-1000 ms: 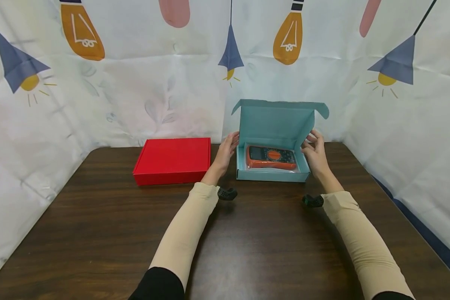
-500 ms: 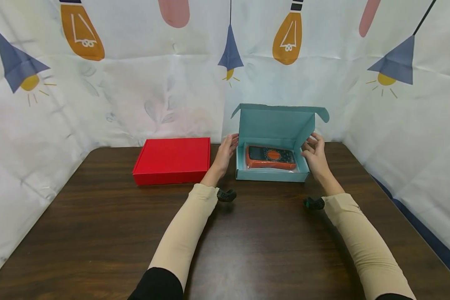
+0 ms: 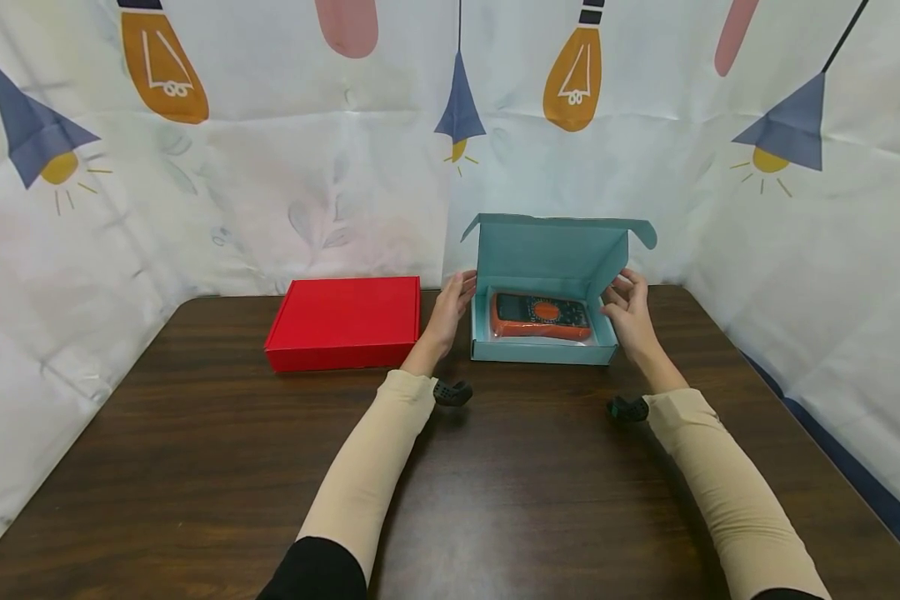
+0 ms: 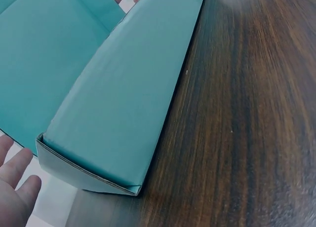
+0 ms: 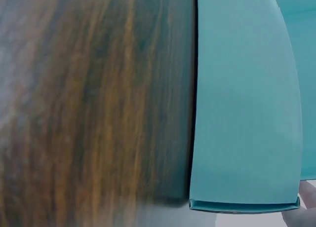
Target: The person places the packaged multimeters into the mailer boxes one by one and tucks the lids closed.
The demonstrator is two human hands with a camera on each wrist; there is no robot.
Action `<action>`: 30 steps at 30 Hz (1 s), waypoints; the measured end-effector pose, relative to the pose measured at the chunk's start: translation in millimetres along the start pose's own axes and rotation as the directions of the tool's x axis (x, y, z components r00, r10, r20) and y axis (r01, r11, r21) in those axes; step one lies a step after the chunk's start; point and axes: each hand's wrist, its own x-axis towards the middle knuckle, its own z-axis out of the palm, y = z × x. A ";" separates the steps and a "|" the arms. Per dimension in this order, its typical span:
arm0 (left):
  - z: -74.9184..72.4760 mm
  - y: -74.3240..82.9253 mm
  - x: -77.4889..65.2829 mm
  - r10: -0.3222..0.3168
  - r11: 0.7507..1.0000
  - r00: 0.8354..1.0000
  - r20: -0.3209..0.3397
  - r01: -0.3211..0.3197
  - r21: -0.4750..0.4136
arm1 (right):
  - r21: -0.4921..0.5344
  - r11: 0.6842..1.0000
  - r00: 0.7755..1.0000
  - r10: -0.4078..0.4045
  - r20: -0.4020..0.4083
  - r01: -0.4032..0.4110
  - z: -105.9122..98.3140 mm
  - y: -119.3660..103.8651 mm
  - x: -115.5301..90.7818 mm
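Note:
A teal cardboard box (image 3: 543,354) stands on the table with its lid (image 3: 551,246) raised. Inside it lies an orange multimeter (image 3: 546,312) with a dark face and a round dial, in clear plastic. At the box's left side is my left hand (image 3: 444,315), its fingers nearly straight beside the lid's lower edge. My right hand (image 3: 628,310) is at the opposite side, fingers loosely bent by the lid's edge and thumb near the side wall. In the left wrist view, fingertips (image 4: 29,185) show beside the lid; in the right wrist view only a bit of the right hand (image 5: 302,214) shows.
A red box (image 3: 348,312), lid down, sits left of the teal box. Both stand near the far edge of the dark wooden table (image 3: 510,475). A printed cloth (image 3: 270,167) hangs behind and along the sides. Dark cameras (image 3: 452,393) are worn on the wrists.
The teal lid's top edge has come down in the view. My right hand has dropped slightly with it. The left hand, the multimeter and the red box look nearly unmoved.

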 end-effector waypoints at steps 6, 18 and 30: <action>-1.8 -2.8 -1.8 0.005 1.000 1.000 0.003 -0.005 0.012 | -0.025 1.000 1.000 -0.018 0.006 0.018 -2.8 3.0 -2.2; -2.8 -3.9 -7.2 0.015 1.000 1.000 0.014 -0.015 0.008 | -0.023 0.999 0.998 -0.042 0.037 0.043 -6.3 3.5 -6.5; -0.4 -8.4 -12.4 0.025 0.999 0.999 -0.030 -0.024 0.034 | -0.047 0.998 0.999 -0.032 0.031 0.034 -8.4 6.0 -9.1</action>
